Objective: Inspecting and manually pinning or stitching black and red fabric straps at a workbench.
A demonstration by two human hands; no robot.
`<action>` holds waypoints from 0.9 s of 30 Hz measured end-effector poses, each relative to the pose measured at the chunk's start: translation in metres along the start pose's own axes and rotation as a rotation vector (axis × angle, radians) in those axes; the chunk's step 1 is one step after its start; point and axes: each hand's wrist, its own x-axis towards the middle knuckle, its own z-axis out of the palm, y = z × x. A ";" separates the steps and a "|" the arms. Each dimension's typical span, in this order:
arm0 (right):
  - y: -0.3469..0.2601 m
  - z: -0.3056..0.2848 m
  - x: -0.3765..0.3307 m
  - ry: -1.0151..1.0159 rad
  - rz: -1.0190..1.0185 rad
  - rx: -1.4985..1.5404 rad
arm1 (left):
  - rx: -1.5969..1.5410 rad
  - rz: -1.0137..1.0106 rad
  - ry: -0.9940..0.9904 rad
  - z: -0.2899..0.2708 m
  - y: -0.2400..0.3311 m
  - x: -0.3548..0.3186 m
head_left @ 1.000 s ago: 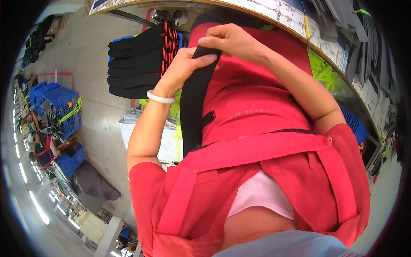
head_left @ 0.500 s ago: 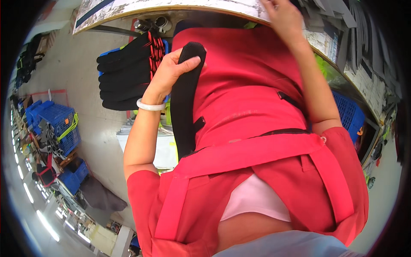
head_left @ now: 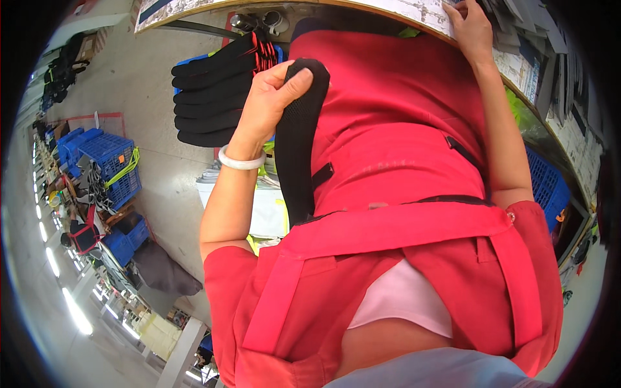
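Observation:
A red backpack (head_left: 401, 149) lies against my front, below the edge of a workbench (head_left: 414, 10). My left hand (head_left: 272, 100), with a white bangle on the wrist, grips the top of its black padded mesh strap (head_left: 301, 149). The strap runs down the bag's left side. My right hand (head_left: 469, 29) is stretched up to the bench, fingers spread on the printed paper that covers it, holding nothing. Red webbing bands (head_left: 394, 226) cross the bag's lower part.
A stack of black pieces with red trim (head_left: 217, 90) sits left of the bag. On the floor are a white box with papers (head_left: 259, 207), blue crates (head_left: 107, 161) at far left and a blue crate (head_left: 546, 184) on the right. Grey items (head_left: 537, 39) hang at top right.
My right hand has let go of the strap and gone up and right to the bench top. My left hand still holds the strap, which now hangs straighter.

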 end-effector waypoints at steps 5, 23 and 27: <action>-0.015 -0.009 -0.002 -0.240 -0.075 -0.161 | 0.134 -0.063 -0.173 0.010 0.007 -0.012; -0.137 -0.038 -0.103 -0.995 -0.175 0.584 | 0.255 0.076 -0.150 0.015 -0.024 -0.035; -0.139 -0.038 -0.104 -0.999 -0.222 0.596 | 0.292 0.120 -0.136 0.017 -0.026 -0.038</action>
